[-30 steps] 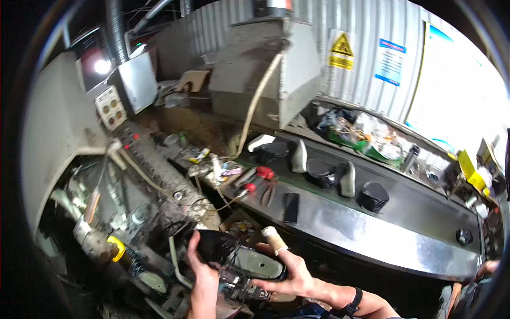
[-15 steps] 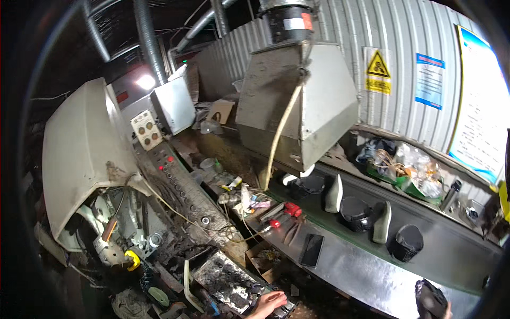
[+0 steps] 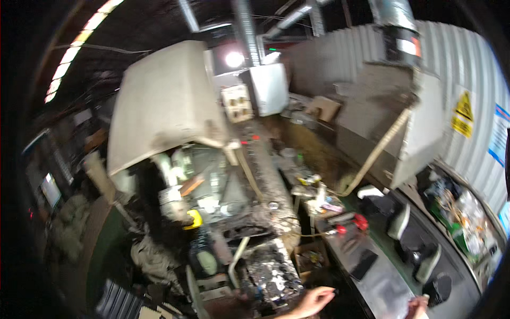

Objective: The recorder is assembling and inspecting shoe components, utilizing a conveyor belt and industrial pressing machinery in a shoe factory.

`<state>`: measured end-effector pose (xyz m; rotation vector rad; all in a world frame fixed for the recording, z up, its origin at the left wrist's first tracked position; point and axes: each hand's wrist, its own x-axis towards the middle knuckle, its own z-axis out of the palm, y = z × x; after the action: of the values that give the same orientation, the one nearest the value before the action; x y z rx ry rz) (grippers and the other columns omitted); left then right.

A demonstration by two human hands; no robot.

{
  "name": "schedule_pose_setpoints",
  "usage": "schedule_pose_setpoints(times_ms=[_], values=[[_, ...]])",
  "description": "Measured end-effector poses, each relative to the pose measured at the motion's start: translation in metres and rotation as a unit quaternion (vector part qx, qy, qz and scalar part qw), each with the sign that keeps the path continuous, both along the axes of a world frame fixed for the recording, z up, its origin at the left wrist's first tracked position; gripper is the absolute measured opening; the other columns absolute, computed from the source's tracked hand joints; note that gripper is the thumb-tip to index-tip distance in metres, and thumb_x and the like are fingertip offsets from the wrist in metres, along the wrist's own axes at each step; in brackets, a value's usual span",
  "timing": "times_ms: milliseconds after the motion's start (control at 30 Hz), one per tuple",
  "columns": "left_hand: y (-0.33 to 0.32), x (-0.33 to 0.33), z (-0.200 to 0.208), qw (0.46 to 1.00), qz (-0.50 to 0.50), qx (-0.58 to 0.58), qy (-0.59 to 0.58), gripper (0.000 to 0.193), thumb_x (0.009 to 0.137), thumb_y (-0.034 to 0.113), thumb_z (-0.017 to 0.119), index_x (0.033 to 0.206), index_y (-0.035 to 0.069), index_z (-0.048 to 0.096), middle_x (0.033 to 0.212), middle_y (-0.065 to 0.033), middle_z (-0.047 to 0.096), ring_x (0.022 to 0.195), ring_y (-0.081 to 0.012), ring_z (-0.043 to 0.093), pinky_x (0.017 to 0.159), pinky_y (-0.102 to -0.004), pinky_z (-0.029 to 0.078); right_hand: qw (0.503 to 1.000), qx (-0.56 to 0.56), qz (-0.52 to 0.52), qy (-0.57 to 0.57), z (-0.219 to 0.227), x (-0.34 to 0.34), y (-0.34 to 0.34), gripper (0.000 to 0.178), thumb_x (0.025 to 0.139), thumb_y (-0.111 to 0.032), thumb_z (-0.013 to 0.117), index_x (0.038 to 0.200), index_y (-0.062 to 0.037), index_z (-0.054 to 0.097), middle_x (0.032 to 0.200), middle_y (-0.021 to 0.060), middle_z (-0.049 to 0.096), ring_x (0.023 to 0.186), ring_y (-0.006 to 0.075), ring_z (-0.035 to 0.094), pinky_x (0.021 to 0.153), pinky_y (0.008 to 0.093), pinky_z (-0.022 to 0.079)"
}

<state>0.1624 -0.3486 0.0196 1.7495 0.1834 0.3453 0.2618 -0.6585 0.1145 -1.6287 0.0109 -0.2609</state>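
Note:
My left hand (image 3: 315, 301) is at the lower middle, fingers stretched out, beside a black-smeared metal plate (image 3: 271, 268) on the machine. Nothing clear shows in it. My right hand (image 3: 417, 308) is at the lower edge, over the steel table (image 3: 380, 290); blur and the frame edge hide what its fingers do. Close to it, a black shoe upper (image 3: 439, 287) stands on the conveyor belt. Pale shoe soles (image 3: 427, 264) stand on the belt among other dark uppers (image 3: 411, 250). A black phone (image 3: 364, 265) lies on the steel table.
A machine with a large cream hood (image 3: 164, 101) and a yellow-tipped part (image 3: 194, 219) is at left. A grey box hood (image 3: 382, 117) overhangs the belt. Red-handled tools (image 3: 360, 222) lie near the phone. Plastic bags (image 3: 465, 212) fill a shelf behind the belt.
The view has swung left, so the scene sits further right and is blurred. My right hand held a dark shoe upper before; that upper is no longer visible in it.

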Motion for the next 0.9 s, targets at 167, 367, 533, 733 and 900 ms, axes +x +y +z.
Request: schedule_pose_setpoints(times_ms=[167,367,533,733,900], values=[[0.007,-0.039,0.122,0.844,-0.034,0.445,-0.298,0.037,0.088,0.018,0.066,0.123,0.008,0.062,0.135,-0.0214,0.052,0.131,-0.0357,0.044,0.109,-0.0480,0.035,0.889,0.124,0.413,0.152,0.016,-0.063,0.226,0.035,0.093,-0.012,0.060,0.125,0.0029,0.055,0.112,0.0127,0.065,0.087,0.0194,0.063,0.076,0.0330,0.051],[0.090,-0.180,0.120,0.847,0.327,0.288,-0.303,0.024,0.088,0.009,0.068,0.109,-0.002,0.064,0.126,-0.0222,0.058,0.100,-0.0354,0.063,0.083,-0.0434,0.053,0.807,0.060,0.575,0.119,0.021,-0.134,0.369,0.032,0.091,-0.005,0.063,0.122,0.0045,0.056,0.106,0.0119,0.068,0.080,0.0172,0.064,0.069,0.0306,0.052],[0.153,-0.297,0.068,0.754,0.566,0.314,-0.113,0.035,0.093,0.012,0.065,0.126,0.003,0.057,0.134,-0.0152,0.053,0.099,-0.0266,0.065,0.077,-0.0369,0.056,0.760,-0.196,0.491,-0.378,0.002,-0.163,0.453,0.061,0.080,-0.023,0.079,0.127,0.0049,0.050,0.091,0.0155,0.069,0.078,0.0260,0.066,0.070,0.0360,0.053],[0.169,-0.353,0.041,0.734,0.622,0.273,-0.006,0.034,0.092,0.012,0.065,0.121,-0.004,0.059,0.134,-0.0154,0.052,0.103,-0.0279,0.066,0.083,-0.0356,0.057,0.698,-0.269,0.563,-0.351,0.007,-0.208,0.521,0.112,0.072,-0.033,0.083,0.145,0.0149,0.012,0.144,0.0381,0.029,0.134,0.0468,0.033,0.112,0.0457,0.029],[0.184,-0.361,0.068,0.782,0.599,0.175,0.002,0.033,0.092,0.014,0.067,0.119,-0.004,0.061,0.130,-0.0153,0.056,0.106,-0.0278,0.065,0.084,-0.0360,0.057,0.718,-0.304,0.527,-0.337,0.001,-0.216,0.537,0.104,0.075,-0.022,0.079,0.146,0.0139,0.013,0.149,0.0367,0.019,0.139,0.0486,0.021,0.116,0.0489,0.021]])
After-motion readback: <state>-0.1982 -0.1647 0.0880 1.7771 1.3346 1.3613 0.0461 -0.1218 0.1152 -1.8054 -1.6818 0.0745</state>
